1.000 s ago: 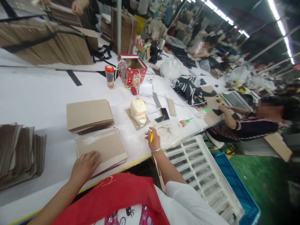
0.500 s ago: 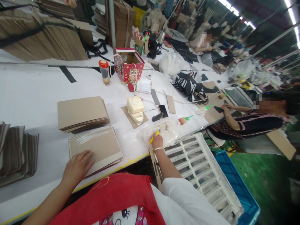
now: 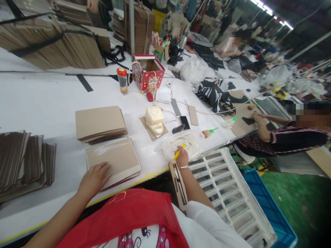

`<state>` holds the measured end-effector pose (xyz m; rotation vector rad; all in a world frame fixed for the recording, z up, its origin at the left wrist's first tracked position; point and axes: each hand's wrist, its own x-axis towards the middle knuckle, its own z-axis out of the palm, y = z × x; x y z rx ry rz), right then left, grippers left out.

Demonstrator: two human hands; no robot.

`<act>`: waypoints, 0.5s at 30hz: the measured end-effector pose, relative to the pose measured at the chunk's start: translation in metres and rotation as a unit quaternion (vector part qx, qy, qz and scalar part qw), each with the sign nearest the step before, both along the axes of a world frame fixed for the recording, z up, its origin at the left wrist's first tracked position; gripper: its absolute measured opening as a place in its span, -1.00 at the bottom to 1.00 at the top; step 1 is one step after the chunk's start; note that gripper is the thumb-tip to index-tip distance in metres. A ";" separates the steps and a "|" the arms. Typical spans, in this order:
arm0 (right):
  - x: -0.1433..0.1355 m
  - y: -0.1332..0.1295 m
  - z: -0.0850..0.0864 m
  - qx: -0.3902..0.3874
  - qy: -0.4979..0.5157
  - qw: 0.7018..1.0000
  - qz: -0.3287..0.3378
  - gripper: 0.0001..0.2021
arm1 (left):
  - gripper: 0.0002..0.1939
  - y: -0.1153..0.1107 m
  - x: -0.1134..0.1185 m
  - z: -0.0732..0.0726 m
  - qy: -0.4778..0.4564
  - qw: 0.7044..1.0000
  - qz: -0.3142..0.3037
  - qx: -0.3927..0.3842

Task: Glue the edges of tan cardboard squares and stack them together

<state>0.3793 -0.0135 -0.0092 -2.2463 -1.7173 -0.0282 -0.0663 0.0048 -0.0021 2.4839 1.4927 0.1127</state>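
My left hand (image 3: 95, 177) lies flat, fingers spread, on the near stack of beige boards (image 3: 116, 156), whose top looks partly glossy. In my right hand (image 3: 182, 156) is a yellow-handled brush (image 3: 180, 151), its tip over a clear plastic bag (image 3: 168, 146) at the table's front edge. Behind the near stack sits another pile of beige boards (image 3: 99, 122). Between the boards and the bag, a cream-coloured container (image 3: 154, 119) rests on a small brown card (image 3: 144, 129). A dark phone (image 3: 184, 122) lies behind the bag.
Dark-edged boards (image 3: 26, 162) are stacked at the left. A red patterned box (image 3: 148, 77) and a red-lidded bottle (image 3: 122, 81) stand at the back. Below the table's right edge are a white slatted rack (image 3: 224, 182) and a blue crate (image 3: 271, 206). A person (image 3: 281, 136) sits at the right.
The whole view has shifted, so things on the table appear a little farther right. Both hands keep their places, the left on the boards and the right around the brush.
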 end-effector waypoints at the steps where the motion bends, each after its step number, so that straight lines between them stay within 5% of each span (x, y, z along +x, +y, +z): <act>1: -0.007 0.002 0.013 0.034 0.026 0.999 0.000 -0.77 | -0.60 0.001 0.001 0.002 -0.006 1.000 -0.002 -0.006; 5: -0.053 0.014 0.071 0.081 0.155 0.983 0.058 -0.79 | -0.57 0.004 0.016 0.018 -0.092 0.995 0.045 -0.016; 8: -0.100 0.024 0.103 0.062 0.262 0.955 0.125 -0.85 | -0.47 0.009 0.040 0.041 -0.248 0.959 0.097 -0.098; 10: -0.130 0.030 0.113 0.028 0.330 0.927 0.178 -0.87 | -0.33 0.014 0.057 0.057 -0.382 0.880 0.151 -0.238; 13: -0.165 0.036 0.115 -0.043 0.389 0.885 0.252 -0.86 | -0.32 0.025 0.070 0.074 -0.562 0.678 0.197 -0.431; 15: -0.181 0.040 0.111 -0.082 0.389 0.871 0.290 -0.85 | -0.45 0.032 0.067 0.078 -0.624 0.581 0.225 -0.471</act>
